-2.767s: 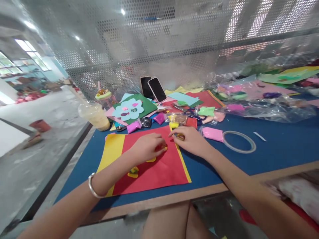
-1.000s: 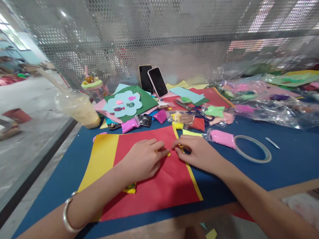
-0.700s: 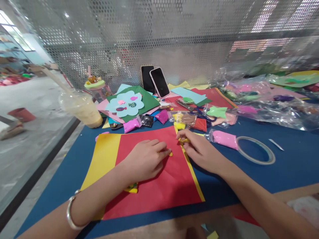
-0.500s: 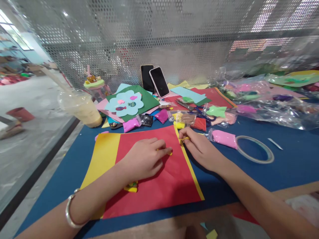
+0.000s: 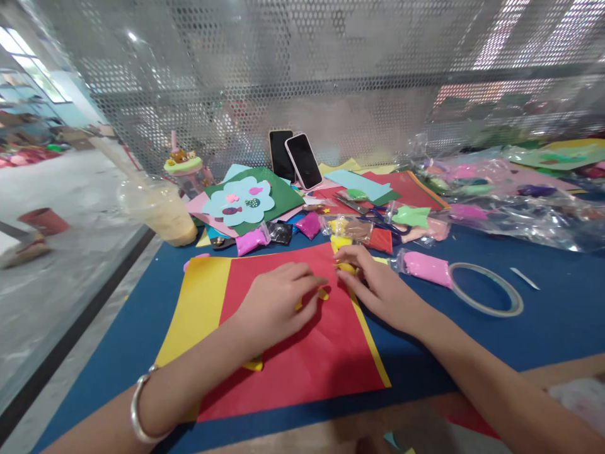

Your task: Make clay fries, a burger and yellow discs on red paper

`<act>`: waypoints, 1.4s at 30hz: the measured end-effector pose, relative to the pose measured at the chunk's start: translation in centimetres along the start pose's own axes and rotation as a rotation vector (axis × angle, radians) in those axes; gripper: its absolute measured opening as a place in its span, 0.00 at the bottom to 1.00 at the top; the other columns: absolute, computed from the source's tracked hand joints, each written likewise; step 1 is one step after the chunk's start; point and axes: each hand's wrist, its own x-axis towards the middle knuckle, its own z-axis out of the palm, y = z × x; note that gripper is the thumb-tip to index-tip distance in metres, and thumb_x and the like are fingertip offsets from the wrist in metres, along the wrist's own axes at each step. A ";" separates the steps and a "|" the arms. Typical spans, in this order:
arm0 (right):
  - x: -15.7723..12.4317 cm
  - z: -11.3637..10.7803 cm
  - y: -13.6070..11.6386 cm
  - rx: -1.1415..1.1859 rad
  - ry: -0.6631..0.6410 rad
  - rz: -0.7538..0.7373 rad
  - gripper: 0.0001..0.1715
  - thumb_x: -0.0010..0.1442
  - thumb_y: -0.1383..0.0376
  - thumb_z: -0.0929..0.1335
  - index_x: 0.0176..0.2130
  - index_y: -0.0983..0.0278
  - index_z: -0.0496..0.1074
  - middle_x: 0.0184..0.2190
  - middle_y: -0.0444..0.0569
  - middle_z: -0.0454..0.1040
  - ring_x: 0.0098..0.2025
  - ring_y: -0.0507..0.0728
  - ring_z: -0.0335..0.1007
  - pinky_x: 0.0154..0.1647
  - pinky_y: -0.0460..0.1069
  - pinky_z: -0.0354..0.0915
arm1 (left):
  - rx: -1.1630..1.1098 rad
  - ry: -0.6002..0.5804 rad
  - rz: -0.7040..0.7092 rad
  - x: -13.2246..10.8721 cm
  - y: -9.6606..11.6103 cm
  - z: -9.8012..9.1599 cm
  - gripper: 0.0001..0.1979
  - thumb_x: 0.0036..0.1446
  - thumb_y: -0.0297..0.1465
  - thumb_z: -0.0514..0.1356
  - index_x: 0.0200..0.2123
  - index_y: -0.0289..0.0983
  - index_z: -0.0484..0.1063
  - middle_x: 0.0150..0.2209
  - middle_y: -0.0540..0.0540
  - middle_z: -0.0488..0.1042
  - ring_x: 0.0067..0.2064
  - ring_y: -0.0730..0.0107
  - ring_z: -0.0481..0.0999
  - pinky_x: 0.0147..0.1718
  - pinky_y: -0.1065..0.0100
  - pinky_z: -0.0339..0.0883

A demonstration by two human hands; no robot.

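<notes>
2 hands, left [image 5: 274, 309] and right [image 5: 378, 287], pinch yellow clay bits [image 5: 347, 268] on red paper [image 5: 302, 372], axis unclear.

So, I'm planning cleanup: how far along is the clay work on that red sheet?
Looks early. Done: one yellow clay shape lies on the red sheet. In hand: left hand presses a small yellow bit; right hand pinches another yellow lump. Remaining: most of the sheet is bare.

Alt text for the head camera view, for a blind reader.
The left hand touches a yellow clay bit on a red sheet on a blue table; the right hand pinches a yellow lump. Clay packets, a tape ring and two phones lie behind.
</notes>
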 end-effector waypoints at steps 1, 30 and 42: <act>0.0 0.0 -0.1 0.047 -0.022 -0.006 0.13 0.67 0.58 0.59 0.50 0.59 0.56 0.39 0.48 0.73 0.35 0.54 0.71 0.38 0.49 0.64 | -0.059 0.070 -0.046 0.1 0.0 0.0 0.12 0.61 0.30 0.54 0.45 0.37 0.73 0.38 0.46 0.75 0.38 0.66 0.75 0.31 0.69 0.69; 0.5 0.1 0.2 0.558 -0.018 0.086 0.14 0.61 0.54 0.67 0.35 0.62 0.65 0.29 0.45 0.75 0.28 0.51 0.70 0.30 0.46 0.66 | -0.350 0.455 -0.160 0.9 -0.5 -1.3 0.04 0.58 0.28 0.59 0.31 0.35 0.72 0.34 0.46 0.73 0.30 0.75 0.71 0.25 0.74 0.67; 0.8 0.2 0.2 0.436 0.106 0.054 0.16 0.56 0.52 0.71 0.35 0.62 0.71 0.30 0.44 0.73 0.31 0.52 0.69 0.32 0.47 0.65 | -0.460 0.323 -0.157 0.8 0.4 -0.1 0.13 0.54 0.32 0.64 0.44 0.39 0.76 0.40 0.45 0.78 0.36 0.68 0.77 0.28 0.73 0.71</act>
